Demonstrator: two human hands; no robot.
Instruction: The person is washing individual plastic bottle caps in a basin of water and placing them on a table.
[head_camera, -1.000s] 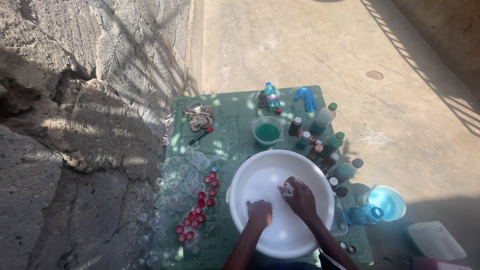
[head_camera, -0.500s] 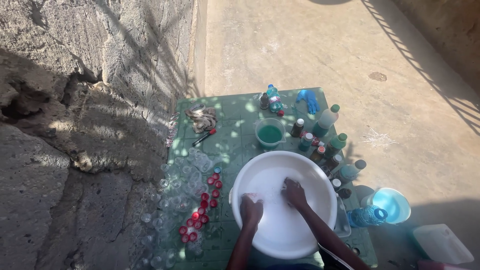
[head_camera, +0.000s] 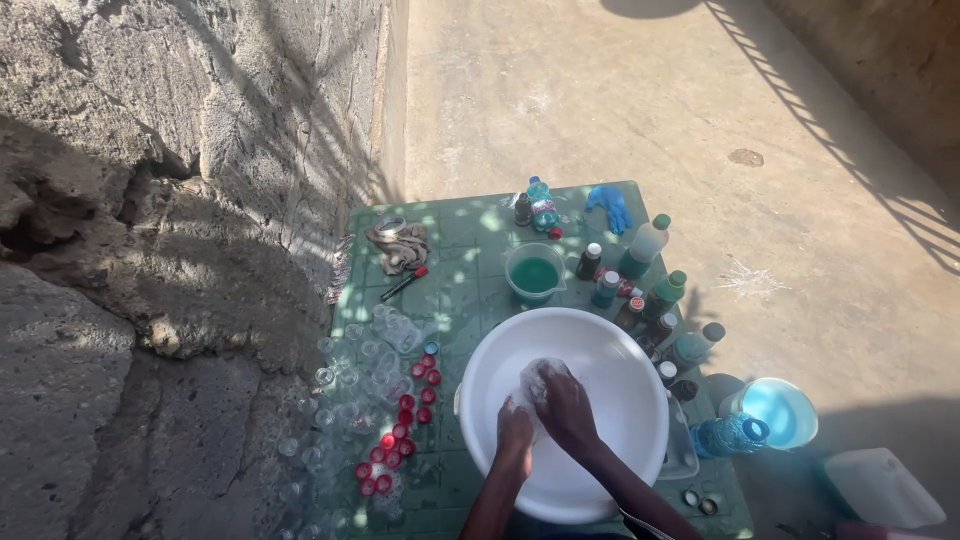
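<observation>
Gently: keep both hands low inside basin (head_camera: 600, 400) at tabletop's near edge, left hand (head_camera: 515, 425) curled, right hand (head_camera: 562, 400) gripping clear bottle (head_camera: 533, 378), avoiding splashes.

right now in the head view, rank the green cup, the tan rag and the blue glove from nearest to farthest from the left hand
From the left hand, inside the white basin:
1. Green cup, on the table just beyond the basin's far rim.
2. Tan rag, farther off at the table's far left.
3. Blue glove, at the table's far right edge.
</observation>
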